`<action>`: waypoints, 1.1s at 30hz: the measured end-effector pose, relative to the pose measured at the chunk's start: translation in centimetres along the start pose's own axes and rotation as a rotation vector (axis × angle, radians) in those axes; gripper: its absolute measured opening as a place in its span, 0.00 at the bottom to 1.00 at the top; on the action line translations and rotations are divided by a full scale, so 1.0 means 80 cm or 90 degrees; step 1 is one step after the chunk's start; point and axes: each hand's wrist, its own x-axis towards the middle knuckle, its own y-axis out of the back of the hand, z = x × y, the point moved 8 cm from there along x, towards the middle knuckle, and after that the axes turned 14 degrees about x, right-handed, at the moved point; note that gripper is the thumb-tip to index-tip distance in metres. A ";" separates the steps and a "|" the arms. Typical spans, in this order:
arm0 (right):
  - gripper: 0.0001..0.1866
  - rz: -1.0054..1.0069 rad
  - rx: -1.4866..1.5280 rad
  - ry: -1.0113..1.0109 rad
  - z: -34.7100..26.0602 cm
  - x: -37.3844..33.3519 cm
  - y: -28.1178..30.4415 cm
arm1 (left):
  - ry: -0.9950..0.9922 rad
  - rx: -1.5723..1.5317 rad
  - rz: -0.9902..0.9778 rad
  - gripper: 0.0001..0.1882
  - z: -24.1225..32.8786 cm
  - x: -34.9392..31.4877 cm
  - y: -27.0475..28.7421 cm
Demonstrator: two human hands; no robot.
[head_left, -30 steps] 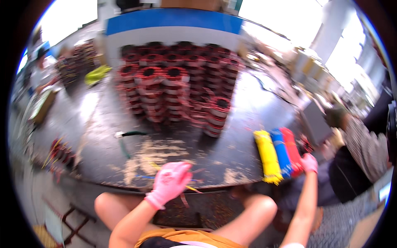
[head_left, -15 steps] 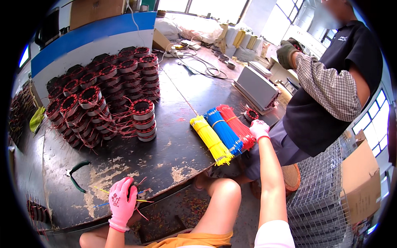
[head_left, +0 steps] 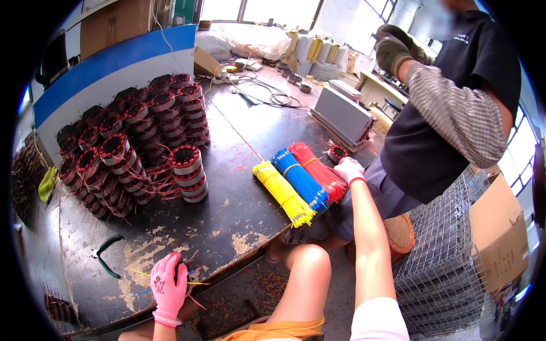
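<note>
My left hand (head_left: 169,288), in a pink glove, is closed at the table's near edge around thin coloured wires (head_left: 196,283). Yellow, blue and reddish ends stick out on both sides; whatever lies under the palm is hidden. My right hand (head_left: 349,169), gloved too, reaches out to the right side of a bundle of red wires (head_left: 313,166). Its fingers are closed at the bundle's edge, and single wires between them are too small to make out. Beside the red bundle lie a blue wire bundle (head_left: 298,177) and a yellow wire bundle (head_left: 283,193), each banded. One wound stator (head_left: 337,153) sits just beyond my right hand.
Stacks of wound stators (head_left: 136,125) fill the table's left part, with a separate stack (head_left: 187,170) nearer. Green-handled pliers (head_left: 106,256) lie to the left. A gloved co-worker (head_left: 449,113) stands at the right by wire-mesh crates (head_left: 438,284). Grey boxes (head_left: 341,113) and cables (head_left: 267,94) lie farther back.
The view has shifted slightly, moving the table's contents left in the picture. My hands keep nearly the same places. The co-worker's gloved hands have risen.
</note>
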 end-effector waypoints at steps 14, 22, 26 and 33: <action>0.14 0.306 0.081 0.236 0.054 -0.164 0.039 | -0.010 -0.022 -0.019 0.16 0.006 0.002 -0.007; 0.03 -0.143 0.554 0.507 -0.157 -0.447 -0.018 | -0.260 0.066 0.200 0.34 0.126 0.021 0.083; 0.07 -0.289 0.507 0.754 -0.233 -0.517 -0.050 | -0.413 0.099 0.160 0.18 0.143 0.026 0.118; 0.17 -0.377 0.522 0.579 -0.247 -0.437 -0.212 | -0.065 0.072 0.140 0.17 0.047 0.013 0.097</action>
